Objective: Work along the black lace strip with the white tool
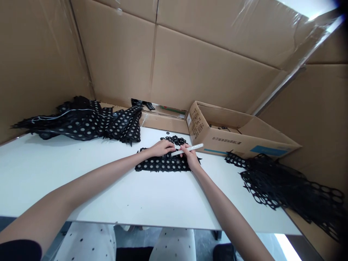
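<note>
A black sheet with rows of round, pale-looking spots lies flat on the white table in front of me. My left hand is at its upper edge, fingers bent together and closed on the sheet; the fingertips are partly hidden. In my right hand is a slim white pen-like stick, gripped like a pen and slanting down left, its lower end at the sheet near my left fingertips. Just beyond both hands sits a small heap of black rings.
A crumpled bundle of spotted black sheets lies at the back left. An open cardboard box with a few small black pieces inside stands behind my right hand. Black ring-holed netting hangs over the right edge. Cardboard walls enclose the table.
</note>
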`<state>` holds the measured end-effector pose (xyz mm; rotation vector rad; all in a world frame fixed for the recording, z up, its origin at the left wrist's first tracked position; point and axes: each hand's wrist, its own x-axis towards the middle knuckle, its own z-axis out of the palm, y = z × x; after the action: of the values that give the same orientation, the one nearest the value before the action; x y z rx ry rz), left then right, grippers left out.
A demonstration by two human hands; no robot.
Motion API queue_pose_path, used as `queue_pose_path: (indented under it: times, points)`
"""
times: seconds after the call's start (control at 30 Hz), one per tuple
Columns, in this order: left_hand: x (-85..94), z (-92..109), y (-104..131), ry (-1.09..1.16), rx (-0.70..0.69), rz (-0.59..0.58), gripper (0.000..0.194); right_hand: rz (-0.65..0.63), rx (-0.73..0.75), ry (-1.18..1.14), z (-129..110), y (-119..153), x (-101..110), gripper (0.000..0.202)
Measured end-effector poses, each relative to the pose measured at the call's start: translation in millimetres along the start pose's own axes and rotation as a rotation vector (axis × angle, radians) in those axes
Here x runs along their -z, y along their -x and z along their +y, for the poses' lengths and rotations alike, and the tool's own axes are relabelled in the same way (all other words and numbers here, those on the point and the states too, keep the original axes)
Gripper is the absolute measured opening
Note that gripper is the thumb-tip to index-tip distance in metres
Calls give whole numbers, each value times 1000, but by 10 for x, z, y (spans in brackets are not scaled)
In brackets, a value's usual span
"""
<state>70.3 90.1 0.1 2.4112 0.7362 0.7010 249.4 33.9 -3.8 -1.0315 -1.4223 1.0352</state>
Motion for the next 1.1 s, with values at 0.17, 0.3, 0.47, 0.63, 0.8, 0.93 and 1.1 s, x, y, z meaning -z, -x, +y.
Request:
queue_pose_path:
  times: [0.17, 0.3, 0.47, 0.63, 0.8, 0.93, 1.1]
  points:
    - [-4, 13, 14, -27, 10, 30, 32, -13, 29, 27, 14, 1, -6, 30]
    - [-3, 15, 5, 3, 23, 40, 34, -22, 27, 52, 12, 1, -22, 30]
    - [-3, -11, -10, 36, 50, 37, 36, -32, 25, 76, -9, 4, -53, 32]
    - [-10, -52, -17, 86, 65, 44, 38, -63, 36, 98, -23, 11, -61, 30]
    - [-13, -64, -17, 126, 81, 45, 40, -70, 53, 110, -34, 10, -71, 32]
    - [-19, -68, -18, 134, 76, 52, 39, -63, 40, 107, -41, 10, -87, 30]
    - [-5, -46, -30, 153, 80, 74, 38, -53, 37, 14, -23, -20, -89, 32]
